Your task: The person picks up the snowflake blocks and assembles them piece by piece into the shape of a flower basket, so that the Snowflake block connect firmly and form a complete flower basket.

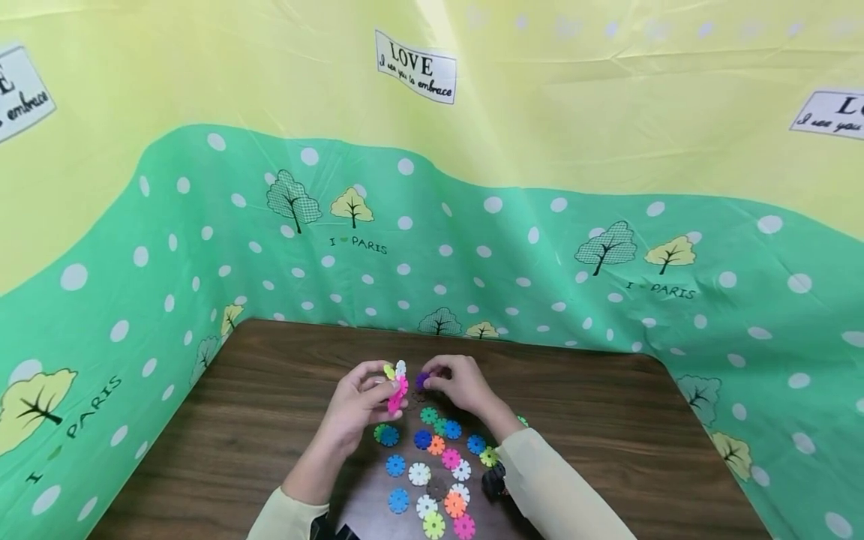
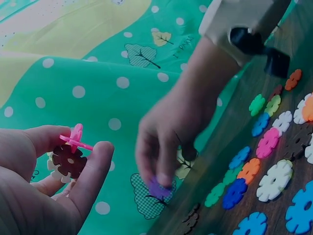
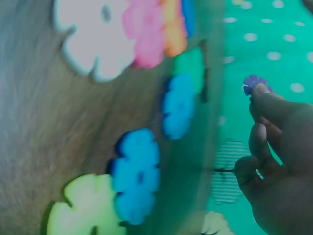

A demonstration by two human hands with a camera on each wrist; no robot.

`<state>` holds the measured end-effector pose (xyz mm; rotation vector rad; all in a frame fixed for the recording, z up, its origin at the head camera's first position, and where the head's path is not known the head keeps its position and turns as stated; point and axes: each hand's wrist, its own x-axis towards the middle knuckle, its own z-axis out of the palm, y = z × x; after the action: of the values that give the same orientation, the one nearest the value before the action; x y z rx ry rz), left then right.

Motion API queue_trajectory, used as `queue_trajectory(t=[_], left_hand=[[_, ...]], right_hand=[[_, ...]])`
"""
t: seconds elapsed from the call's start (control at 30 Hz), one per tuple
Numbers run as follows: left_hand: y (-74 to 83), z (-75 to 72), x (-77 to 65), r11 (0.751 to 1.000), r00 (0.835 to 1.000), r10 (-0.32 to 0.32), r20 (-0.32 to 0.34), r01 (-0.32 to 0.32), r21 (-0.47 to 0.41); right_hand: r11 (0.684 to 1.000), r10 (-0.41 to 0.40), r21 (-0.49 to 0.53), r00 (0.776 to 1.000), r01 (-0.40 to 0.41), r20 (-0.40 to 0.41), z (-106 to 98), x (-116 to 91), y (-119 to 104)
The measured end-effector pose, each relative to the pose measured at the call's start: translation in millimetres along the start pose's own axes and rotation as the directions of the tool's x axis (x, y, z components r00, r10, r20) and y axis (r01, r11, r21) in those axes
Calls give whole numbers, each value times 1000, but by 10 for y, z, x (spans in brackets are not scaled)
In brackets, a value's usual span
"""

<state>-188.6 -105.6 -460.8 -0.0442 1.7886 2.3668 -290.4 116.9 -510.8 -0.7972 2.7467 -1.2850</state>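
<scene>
Each grip is closed on something: the left hand (image 1: 361, 401) pinches a cluster of joined flower discs (image 1: 398, 394) between thumb and fingers, and the right hand (image 1: 464, 384) pinches a purple flower disc (image 1: 422, 380) at its fingertips. Behind everything hangs a cloth backdrop (image 1: 513, 247), yellow above and green with pale dots below, printed with trees and lettering. Before it lies a dark wood-grain worktop (image 1: 223, 442), and both hands are raised over its far part. Pale sleeves (image 1: 560, 480) cover the forearms, and a black wrist camera (image 1: 494, 481) sits at the right cuff. Loose flower discs lie on the worktop between the arms, among them a white disc (image 1: 419, 474), an orange disc (image 1: 455, 504), a brown disc (image 1: 437, 488) and a dark blue disc (image 1: 422, 439); a blue disc (image 1: 389, 436) overlaps a green one just below the left hand. The cluster shows pink, brown, white and yellow-green pieces, two pink ones crossing. The single purple disc is near the cluster but apart from it.
</scene>
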Motion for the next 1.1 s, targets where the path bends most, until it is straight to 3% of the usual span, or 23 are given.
queue_trajectory(t=[0.2, 0.47, 0.67, 1.1], left_hand=[[-69, 20, -2, 1000, 999, -14, 39, 13, 25], [-125, 97, -27, 998, 992, -51, 114, 45, 49], [-122, 131, -41, 998, 988, -57, 140, 51, 48], [-103, 139, -43, 998, 985, -62, 159, 57, 38]], right_hand=[[983, -30, 180, 994, 48, -103, -168, -267, -228], [902, -21, 417, 974, 116, -226, -191, -659, -382], [885, -56, 436, 966, 166, -253, -200, -711, -397], [889, -92, 415, 963, 195, -255, -163, -700, -313]])
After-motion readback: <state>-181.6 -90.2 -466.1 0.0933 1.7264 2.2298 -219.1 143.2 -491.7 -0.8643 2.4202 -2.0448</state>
